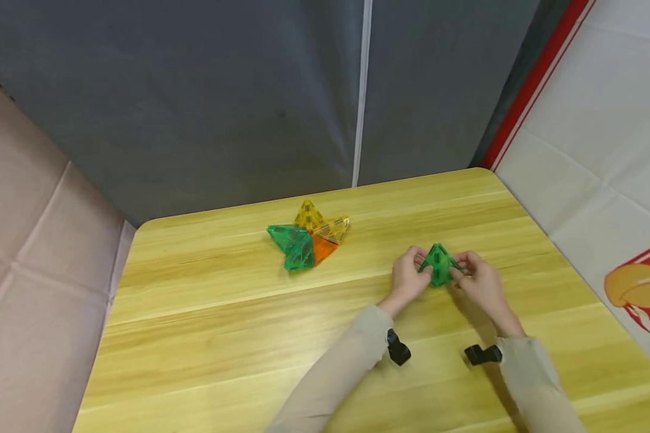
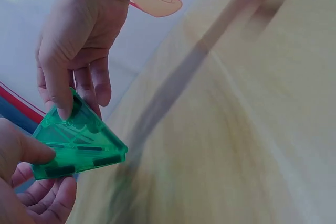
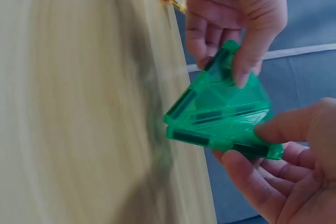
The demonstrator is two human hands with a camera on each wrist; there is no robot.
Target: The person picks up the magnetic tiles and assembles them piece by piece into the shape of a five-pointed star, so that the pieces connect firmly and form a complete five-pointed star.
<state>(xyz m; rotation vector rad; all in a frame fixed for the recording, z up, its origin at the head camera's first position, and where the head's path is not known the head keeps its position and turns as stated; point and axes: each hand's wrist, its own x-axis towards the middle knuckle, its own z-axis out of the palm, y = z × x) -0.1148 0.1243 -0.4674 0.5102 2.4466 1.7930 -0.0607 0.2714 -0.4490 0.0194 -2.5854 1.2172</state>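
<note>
Both hands hold a pyramid-like piece of green see-through triangular magnetic tiles (image 1: pixel 439 266) above the right half of the table. My left hand (image 1: pixel 408 278) pinches its left side, with the thumb pressed on the near face. On the other side my right hand (image 1: pixel 483 284) grips the tiles in the same way. In the left wrist view the green tiles (image 2: pixel 81 142) show dark magnets along their edges. Two green faces meet along a seam in the right wrist view, where the tiles (image 3: pixel 220 111) lie between both thumbs and fingers.
A star-like cluster of tiles stands at the back of the wooden table (image 1: pixel 211 337), with green points (image 1: pixel 298 243), yellow points (image 1: pixel 330 230) and an orange part (image 1: pixel 323 248). A grey curtain (image 1: pixel 238 108) hangs behind the table, and a white printed sheet (image 1: pixel 590 138) borders its right side.
</note>
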